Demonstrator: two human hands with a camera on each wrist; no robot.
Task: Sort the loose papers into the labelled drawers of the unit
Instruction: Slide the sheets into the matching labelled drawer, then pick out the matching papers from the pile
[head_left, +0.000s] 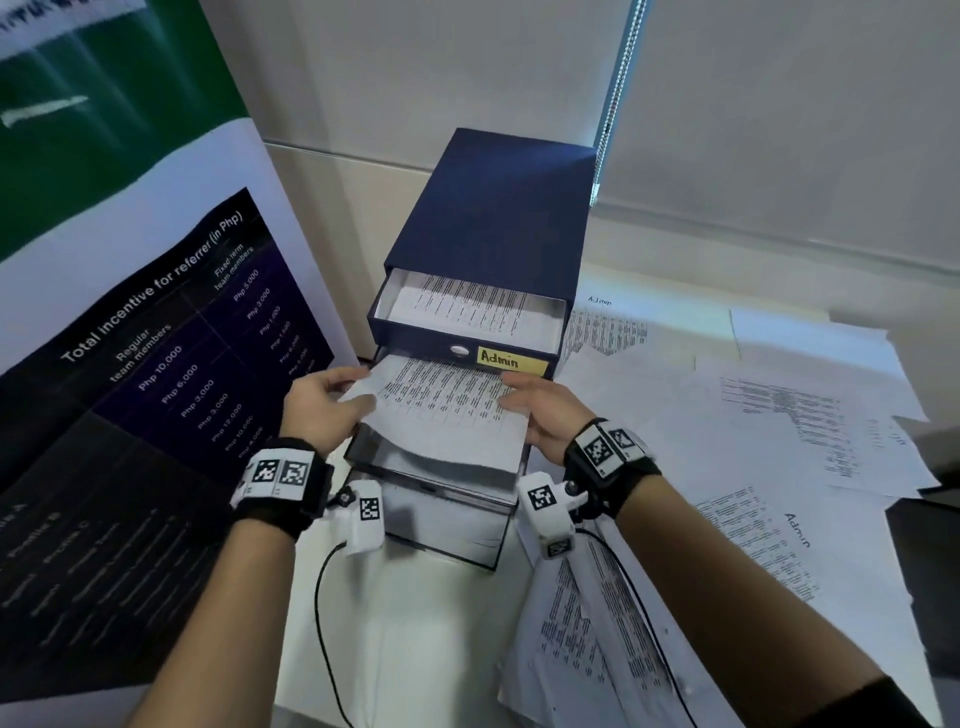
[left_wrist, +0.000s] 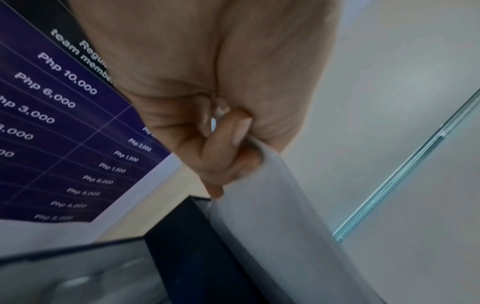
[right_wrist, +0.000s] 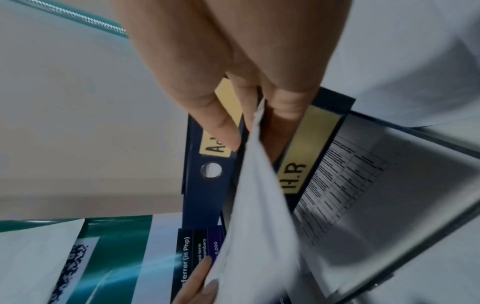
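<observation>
A dark blue drawer unit (head_left: 493, 208) stands on the white table. Its top drawer, with a yellow "Admin" label (head_left: 511, 359), is partly open and has a printed sheet inside. Below it, the drawer labelled "H.R" (right_wrist: 298, 174) is pulled further out, and a printed sheet lies in it too. I hold another printed sheet (head_left: 447, 410) flat over that drawer. My left hand (head_left: 358, 387) pinches the sheet's left edge and my right hand (head_left: 511, 395) pinches its right edge. A third drawer (head_left: 457, 530) sticks out lowest.
Several loose printed sheets (head_left: 753, 415) cover the table to the right, some marked "Admin", and more lie by my right forearm (head_left: 597, 649). A tall banner (head_left: 156, 364) stands close on the left. A blind chain (head_left: 618, 78) hangs behind the unit.
</observation>
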